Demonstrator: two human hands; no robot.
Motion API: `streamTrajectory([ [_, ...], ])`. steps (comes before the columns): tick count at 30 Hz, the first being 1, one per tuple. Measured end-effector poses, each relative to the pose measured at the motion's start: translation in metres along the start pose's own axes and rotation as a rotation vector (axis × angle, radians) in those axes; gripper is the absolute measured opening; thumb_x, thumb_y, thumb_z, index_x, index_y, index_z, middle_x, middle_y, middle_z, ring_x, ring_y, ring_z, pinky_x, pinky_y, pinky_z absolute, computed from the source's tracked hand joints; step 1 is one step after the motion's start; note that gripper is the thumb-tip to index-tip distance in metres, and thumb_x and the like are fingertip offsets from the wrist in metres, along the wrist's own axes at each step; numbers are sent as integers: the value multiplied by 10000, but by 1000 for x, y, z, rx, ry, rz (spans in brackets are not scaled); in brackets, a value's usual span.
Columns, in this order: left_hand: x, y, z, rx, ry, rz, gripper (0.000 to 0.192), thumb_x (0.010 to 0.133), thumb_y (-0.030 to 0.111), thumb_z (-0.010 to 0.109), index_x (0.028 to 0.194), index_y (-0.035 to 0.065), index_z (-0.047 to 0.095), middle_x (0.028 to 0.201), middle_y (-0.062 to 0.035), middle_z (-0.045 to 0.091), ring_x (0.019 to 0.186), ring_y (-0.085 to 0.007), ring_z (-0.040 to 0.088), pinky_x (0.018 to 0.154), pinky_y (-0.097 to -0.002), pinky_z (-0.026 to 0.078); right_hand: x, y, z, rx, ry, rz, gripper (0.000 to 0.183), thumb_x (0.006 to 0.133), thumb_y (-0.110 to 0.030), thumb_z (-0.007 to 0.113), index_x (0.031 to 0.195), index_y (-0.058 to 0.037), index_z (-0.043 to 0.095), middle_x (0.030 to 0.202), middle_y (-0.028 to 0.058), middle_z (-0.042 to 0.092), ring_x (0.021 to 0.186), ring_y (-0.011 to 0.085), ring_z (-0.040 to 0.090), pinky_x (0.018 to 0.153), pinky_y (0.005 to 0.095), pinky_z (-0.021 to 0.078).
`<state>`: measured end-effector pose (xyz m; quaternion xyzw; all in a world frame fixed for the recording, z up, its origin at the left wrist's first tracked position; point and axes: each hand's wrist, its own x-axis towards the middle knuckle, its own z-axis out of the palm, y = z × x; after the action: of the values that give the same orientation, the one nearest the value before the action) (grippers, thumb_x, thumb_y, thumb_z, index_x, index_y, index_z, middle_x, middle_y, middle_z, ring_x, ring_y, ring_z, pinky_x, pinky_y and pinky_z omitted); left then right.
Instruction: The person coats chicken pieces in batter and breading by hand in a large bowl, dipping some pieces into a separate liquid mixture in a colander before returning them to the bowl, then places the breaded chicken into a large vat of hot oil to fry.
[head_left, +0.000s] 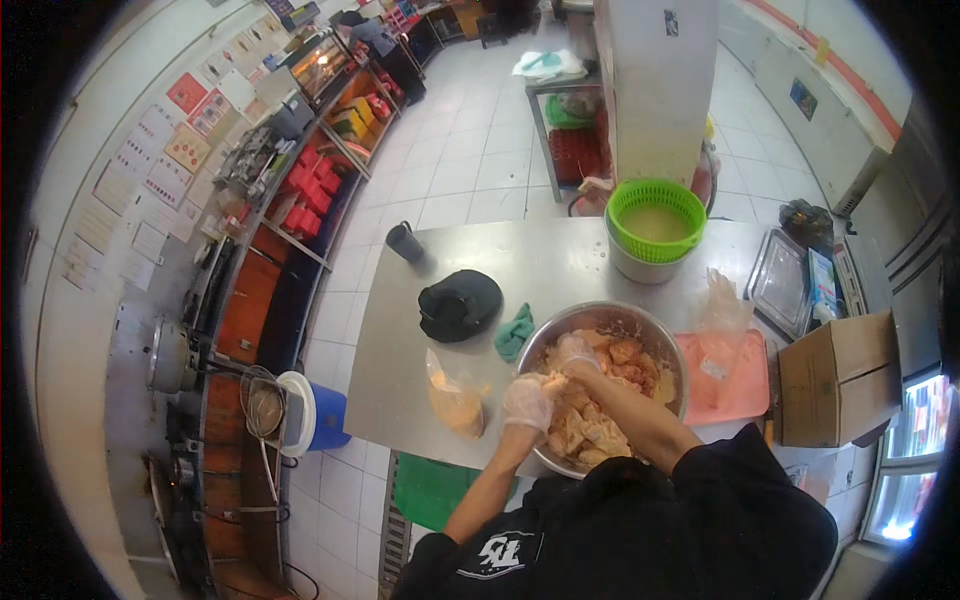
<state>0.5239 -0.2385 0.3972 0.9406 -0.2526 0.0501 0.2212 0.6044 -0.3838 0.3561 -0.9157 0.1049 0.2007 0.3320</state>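
Observation:
A large stainless steel mixing bowl (677, 352) holds many raw chicken pieces (589, 435), coated in something pale; redder pieces lie toward its far right side. My left hand (526, 401), in a clear plastic glove, is at the bowl's left rim with its fingertips around a coated chicken piece (553, 384). Inside the bowl, toward the far left, my right hand (576, 352) wears the same kind of glove and is down among the pieces. Its fingers are partly hidden, so its grip is unclear. Left of the bowl lies a clear plastic bag of orange-beige powder (456, 405).
The steel table (390, 360) also bears a green cloth (514, 332), black cap (459, 304), dark mug (405, 241), green basket in a bucket (654, 217), pink tray (724, 394) and cardboard box (836, 379). A blue bucket (326, 412) stands left; a person (379, 49) is far off.

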Motion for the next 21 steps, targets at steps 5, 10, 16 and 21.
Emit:
streamTrajectory([
  [5,-12,10,-13,-42,-38,-183,254,860,250,580,1035,79,646,885,-187,656,863,-377,629,755,-476,511,-27,20,-49,130,37,-421,342,751,-145,690,1074,-38,660,1081,199,656,1041,364,615,912,414,488],
  [10,-19,1,-2,-252,131,-32,260,821,195,650,1042,59,649,998,-197,650,964,-375,612,799,-464,505,-93,11,-115,332,-160,-753,523,702,38,649,1210,-73,594,1160,188,624,1089,344,600,944,389,471],
  [16,-2,40,12,-635,-43,-173,261,818,151,675,1048,31,644,1028,-207,654,981,-375,619,852,-422,495,-125,37,-104,-47,-59,-755,376,781,-140,662,1148,-76,610,1004,195,658,970,368,636,873,440,499],
  [21,18,63,-10,-848,-18,-453,326,839,234,648,1079,13,640,983,-225,668,956,-374,637,855,-423,500,-124,61,-125,-76,-169,-560,299,815,-232,652,1072,-78,652,1004,197,665,945,365,649,842,436,512],
])
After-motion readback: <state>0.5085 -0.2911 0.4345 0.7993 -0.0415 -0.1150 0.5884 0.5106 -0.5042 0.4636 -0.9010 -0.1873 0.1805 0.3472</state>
